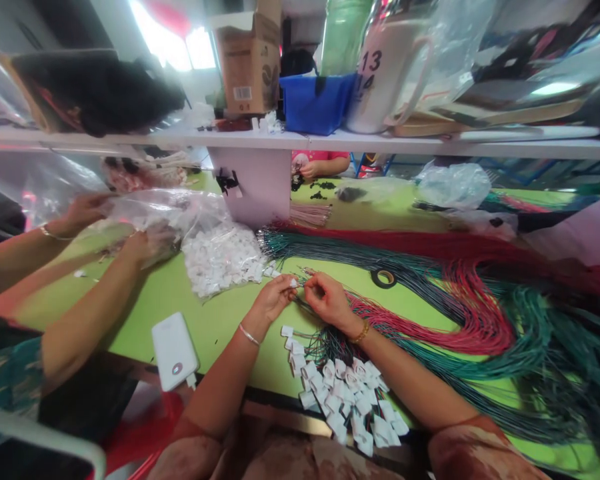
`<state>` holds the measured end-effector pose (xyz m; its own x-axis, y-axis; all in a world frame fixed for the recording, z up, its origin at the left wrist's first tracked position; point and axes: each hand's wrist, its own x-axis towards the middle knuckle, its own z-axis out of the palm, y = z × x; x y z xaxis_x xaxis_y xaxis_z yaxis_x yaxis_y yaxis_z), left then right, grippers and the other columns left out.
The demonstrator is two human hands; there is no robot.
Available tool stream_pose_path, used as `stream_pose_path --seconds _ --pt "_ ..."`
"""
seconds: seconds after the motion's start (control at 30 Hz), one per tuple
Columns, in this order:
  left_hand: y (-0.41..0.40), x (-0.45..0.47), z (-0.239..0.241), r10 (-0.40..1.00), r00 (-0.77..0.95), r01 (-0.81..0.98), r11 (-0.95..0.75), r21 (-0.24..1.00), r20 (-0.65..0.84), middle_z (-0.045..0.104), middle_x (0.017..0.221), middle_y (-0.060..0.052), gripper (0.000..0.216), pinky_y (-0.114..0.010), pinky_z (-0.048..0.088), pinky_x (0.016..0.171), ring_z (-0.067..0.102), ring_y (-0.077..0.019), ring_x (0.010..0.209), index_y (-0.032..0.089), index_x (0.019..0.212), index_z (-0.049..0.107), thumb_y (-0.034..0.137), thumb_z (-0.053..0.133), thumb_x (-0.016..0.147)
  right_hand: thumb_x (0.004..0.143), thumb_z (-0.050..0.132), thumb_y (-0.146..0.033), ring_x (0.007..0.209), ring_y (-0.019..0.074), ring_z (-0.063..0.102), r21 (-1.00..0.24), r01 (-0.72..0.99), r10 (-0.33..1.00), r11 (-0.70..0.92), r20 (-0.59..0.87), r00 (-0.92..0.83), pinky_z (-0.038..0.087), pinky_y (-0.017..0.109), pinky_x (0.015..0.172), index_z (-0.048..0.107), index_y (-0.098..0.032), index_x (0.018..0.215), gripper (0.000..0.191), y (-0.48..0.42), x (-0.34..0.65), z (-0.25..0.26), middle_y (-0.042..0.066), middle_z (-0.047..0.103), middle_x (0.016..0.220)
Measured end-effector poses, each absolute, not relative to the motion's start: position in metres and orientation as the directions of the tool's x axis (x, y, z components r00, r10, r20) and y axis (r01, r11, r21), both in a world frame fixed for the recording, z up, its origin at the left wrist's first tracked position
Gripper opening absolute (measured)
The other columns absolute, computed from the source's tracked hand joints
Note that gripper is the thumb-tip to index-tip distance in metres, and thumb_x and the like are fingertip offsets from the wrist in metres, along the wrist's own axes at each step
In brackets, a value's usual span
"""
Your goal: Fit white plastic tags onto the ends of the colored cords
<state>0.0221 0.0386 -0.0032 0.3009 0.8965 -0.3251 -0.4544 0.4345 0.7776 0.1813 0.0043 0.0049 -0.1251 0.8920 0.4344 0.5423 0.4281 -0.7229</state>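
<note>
Between the thumb and fingers of my left hand is a small white plastic connector. Close beside it, my right hand is closed in a pinch on thin wires, whose ends poke out past the fingertips. Below my hands lies a heap of white connectors with wires attached, reaching the table's front edge. A clear plastic bag of loose white connectors rests beyond my left hand. To the right spread long bundles of red wires and green wires.
A black tape roll lies among the wires. A white power bank sits at front left. A co-worker's hands work at left; another person's hand shows across the table. Above runs a shelf with a blue bin and mug.
</note>
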Motion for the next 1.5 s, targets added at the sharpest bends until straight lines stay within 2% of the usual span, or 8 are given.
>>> stream_pose_path --seconds 0.37,0.6,0.73,0.93,1.07,1.2,1.3,1.5 --pt "0.034 0.025 0.000 0.904 0.289 -0.359 0.407 0.840 -0.315 0.063 0.068 -0.003 0.024 -0.019 0.041 0.055 0.051 -0.0060 0.055 0.010 0.087 0.070 0.024 0.075 0.067 0.081 0.051 -0.025 0.069 0.0168 0.049 -0.599 0.639 0.864 0.482 0.444 -0.236 0.038 0.029 0.067 0.052 -0.019 0.072 0.010 0.009 0.184 0.001 0.005 0.057 0.071" --pt "0.031 0.036 -0.006 0.933 0.191 -0.250 0.347 0.904 -0.305 0.062 0.064 -0.002 0.030 -0.018 0.039 0.054 0.051 -0.0058 0.055 0.009 0.085 0.071 0.030 0.077 0.064 0.082 0.047 -0.024 0.062 0.0137 0.047 -0.704 0.573 0.905 0.420 0.373 -0.206 0.036 0.026 0.062 0.053 -0.018 0.071 0.014 0.010 0.186 -0.006 0.003 0.057 0.068" --pt "0.030 0.039 -0.007 0.949 0.143 -0.211 0.306 0.928 -0.281 0.063 0.064 -0.002 0.028 -0.018 0.038 0.053 0.050 -0.0058 0.054 0.010 0.082 0.072 0.029 0.077 0.062 0.080 0.050 -0.023 0.060 0.0131 0.046 -0.672 0.639 0.922 0.375 0.341 -0.183 0.034 0.025 0.059 0.053 -0.018 0.069 0.012 0.008 0.183 -0.008 0.003 0.057 0.067" --pt "0.034 0.024 0.002 0.893 0.277 -0.080 0.388 0.918 -0.354 0.061 0.058 -0.003 0.025 -0.019 0.036 0.048 0.049 -0.0062 0.048 0.009 0.080 0.073 0.027 0.077 0.062 0.089 0.043 -0.030 0.064 0.0128 0.048 -0.679 0.636 0.931 0.366 0.278 -0.238 0.035 0.024 0.061 0.059 -0.017 0.076 0.025 0.023 0.206 -0.001 0.002 0.060 0.070" --pt "0.039 0.012 0.004 0.834 0.380 0.037 0.418 0.908 -0.400 0.064 0.060 -0.005 0.026 -0.020 0.036 0.046 0.050 -0.0072 0.048 0.009 0.077 0.074 0.026 0.079 0.059 0.087 0.050 -0.032 0.065 0.0139 0.049 -0.512 0.825 0.971 0.238 0.120 -0.206 0.032 0.025 0.061 0.064 -0.016 0.079 0.023 0.034 0.226 0.002 0.004 0.063 0.074" --pt "0.040 0.010 0.003 0.834 0.383 0.078 0.399 0.914 -0.397 0.064 0.061 -0.006 0.027 -0.020 0.037 0.047 0.050 -0.0073 0.049 0.009 0.079 0.074 0.029 0.078 0.061 0.083 0.057 -0.026 0.078 0.0182 0.055 -0.357 0.915 0.982 0.190 0.051 -0.184 0.034 0.026 0.067 0.066 -0.018 0.097 0.019 0.030 0.221 -0.003 0.009 0.065 0.092" --pt "0.038 0.012 0.002 0.833 0.390 0.094 0.387 0.917 -0.392 0.064 0.062 -0.006 0.026 -0.020 0.037 0.047 0.050 -0.0069 0.048 0.009 0.080 0.074 0.028 0.077 0.063 0.086 0.053 -0.026 0.081 0.0194 0.056 -0.325 0.925 0.981 0.195 0.062 -0.185 0.034 0.027 0.067 0.065 -0.019 0.100 0.020 0.028 0.214 -0.007 0.010 0.063 0.093" --pt "0.038 0.011 0.003 0.842 0.388 0.098 0.367 0.925 -0.375 0.064 0.061 -0.006 0.026 -0.020 0.038 0.048 0.051 -0.0077 0.049 0.009 0.080 0.074 0.030 0.077 0.064 0.090 0.045 -0.025 0.080 0.0177 0.054 -0.327 0.904 0.961 0.276 0.076 -0.266 0.032 0.026 0.067 0.065 -0.018 0.088 0.020 0.034 0.221 -0.006 0.008 0.063 0.088"
